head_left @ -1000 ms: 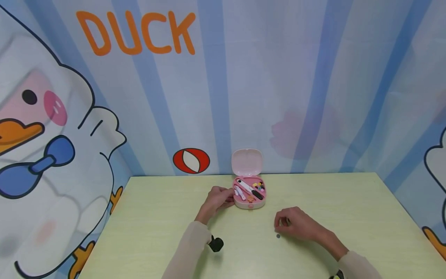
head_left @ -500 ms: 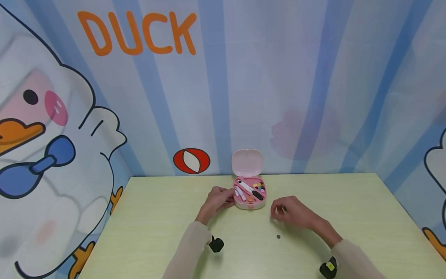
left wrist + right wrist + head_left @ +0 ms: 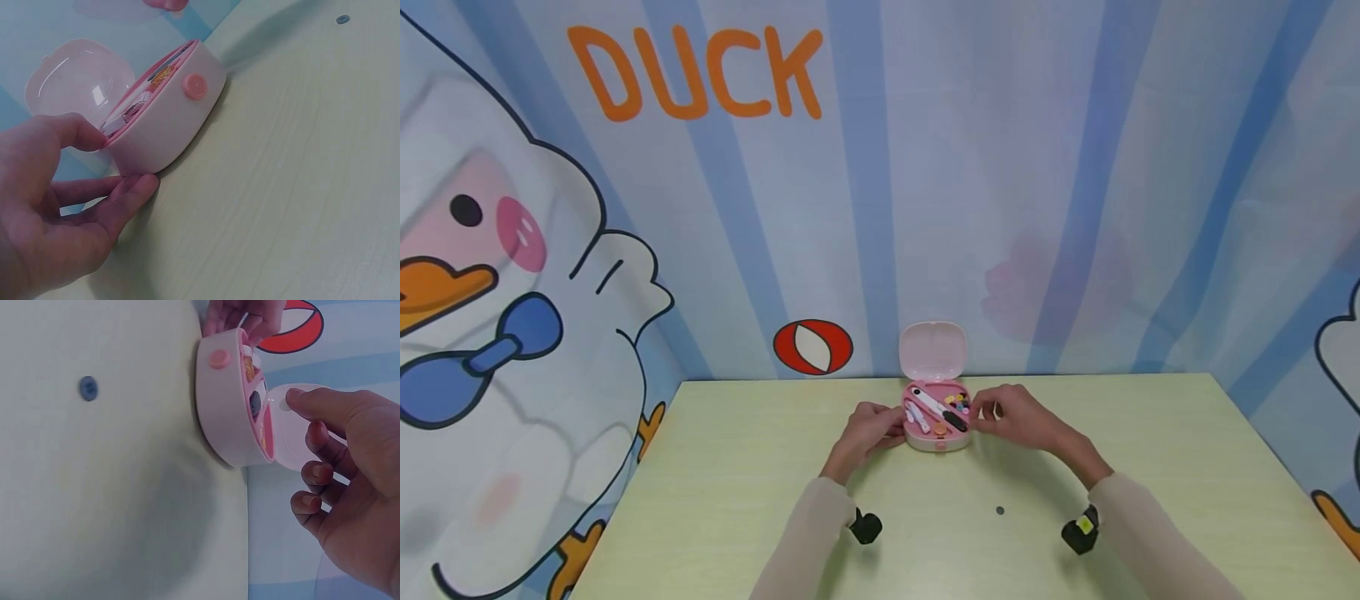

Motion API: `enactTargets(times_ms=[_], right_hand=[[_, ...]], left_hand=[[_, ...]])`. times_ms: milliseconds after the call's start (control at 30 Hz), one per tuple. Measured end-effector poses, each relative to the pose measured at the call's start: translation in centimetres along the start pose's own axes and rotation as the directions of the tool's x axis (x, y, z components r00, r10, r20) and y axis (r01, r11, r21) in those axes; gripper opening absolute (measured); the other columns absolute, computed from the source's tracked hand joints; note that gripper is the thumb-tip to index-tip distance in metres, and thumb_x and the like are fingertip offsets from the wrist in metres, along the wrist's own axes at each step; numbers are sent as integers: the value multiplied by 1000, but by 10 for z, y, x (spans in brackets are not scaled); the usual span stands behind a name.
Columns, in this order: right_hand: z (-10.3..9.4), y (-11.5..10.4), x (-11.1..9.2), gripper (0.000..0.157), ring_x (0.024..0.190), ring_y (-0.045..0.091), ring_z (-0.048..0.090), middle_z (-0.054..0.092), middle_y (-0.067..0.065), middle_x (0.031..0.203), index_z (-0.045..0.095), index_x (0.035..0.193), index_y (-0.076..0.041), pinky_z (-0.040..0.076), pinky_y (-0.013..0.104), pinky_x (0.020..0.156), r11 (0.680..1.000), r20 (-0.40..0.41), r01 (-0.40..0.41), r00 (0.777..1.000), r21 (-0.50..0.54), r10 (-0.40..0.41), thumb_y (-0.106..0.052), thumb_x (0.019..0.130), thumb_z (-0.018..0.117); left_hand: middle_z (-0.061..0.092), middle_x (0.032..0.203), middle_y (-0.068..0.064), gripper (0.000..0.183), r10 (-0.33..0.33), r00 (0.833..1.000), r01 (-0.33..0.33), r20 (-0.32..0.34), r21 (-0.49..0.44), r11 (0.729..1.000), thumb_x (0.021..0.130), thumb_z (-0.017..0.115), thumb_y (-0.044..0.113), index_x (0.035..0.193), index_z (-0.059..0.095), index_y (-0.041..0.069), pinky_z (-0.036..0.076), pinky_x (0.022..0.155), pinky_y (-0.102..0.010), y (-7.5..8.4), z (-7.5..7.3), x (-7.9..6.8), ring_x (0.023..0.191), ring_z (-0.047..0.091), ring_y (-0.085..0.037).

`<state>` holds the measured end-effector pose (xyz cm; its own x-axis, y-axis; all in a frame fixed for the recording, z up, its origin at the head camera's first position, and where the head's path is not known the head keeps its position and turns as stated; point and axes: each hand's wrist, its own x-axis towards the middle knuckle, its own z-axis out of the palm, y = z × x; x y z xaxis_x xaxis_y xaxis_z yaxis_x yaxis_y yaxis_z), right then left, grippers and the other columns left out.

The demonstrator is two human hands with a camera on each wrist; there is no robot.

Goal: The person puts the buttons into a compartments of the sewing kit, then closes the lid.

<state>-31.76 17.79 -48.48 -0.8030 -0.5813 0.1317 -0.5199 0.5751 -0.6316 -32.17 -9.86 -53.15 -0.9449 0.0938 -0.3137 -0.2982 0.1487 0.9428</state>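
Observation:
A pink and white sewing box (image 3: 937, 442) stands at the back of the table, its clear pink lid (image 3: 932, 350) raised. Inside lie a white tool with a black end (image 3: 937, 407), small white pieces (image 3: 916, 414) and several coloured bits (image 3: 957, 402). My left hand (image 3: 870, 431) grips the box's left side, thumb at the rim and fingers low against the wall. My right hand (image 3: 1017, 414) is at the right rim; its thumb pinches a small white round piece (image 3: 284, 405), with the index finger mostly hidden. A dark blue button (image 3: 1000, 511) lies on the table.
The pale wooden table (image 3: 737, 467) ends at a striped blue backdrop (image 3: 925, 167) close behind the box. Black wrist cameras (image 3: 866, 527) hang below both sleeves.
My right hand has moved from beside the dark blue button up and left to the box's right rim. My left hand stays on the box, and the button lies where it was.

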Motion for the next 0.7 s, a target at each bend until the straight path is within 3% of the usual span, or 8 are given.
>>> enactTargets(times_ms=[233,700], right_hand=[[-4,6,23,4,70,14,52,59,-5,75,74,93,-11,44,28,59,1000,12,-2,1000,26,2,-14,94,77],[7,19,43,4,79,18,55,65,0,85,74,93,-9,49,30,67,981,30,-172,985,87,170,-11,97,73]], left_hand=[[72,97,-13,29,-11,1000,11,4,-3,1000,102,64,20,114,70,-6,62,82,-31,0,0,1,84,69,-18],[73,99,-13,33,-7,1000,7,5,13,1000,102,65,23,116,70,-6,62,83,-31,2,0,-1,86,70,-19]])
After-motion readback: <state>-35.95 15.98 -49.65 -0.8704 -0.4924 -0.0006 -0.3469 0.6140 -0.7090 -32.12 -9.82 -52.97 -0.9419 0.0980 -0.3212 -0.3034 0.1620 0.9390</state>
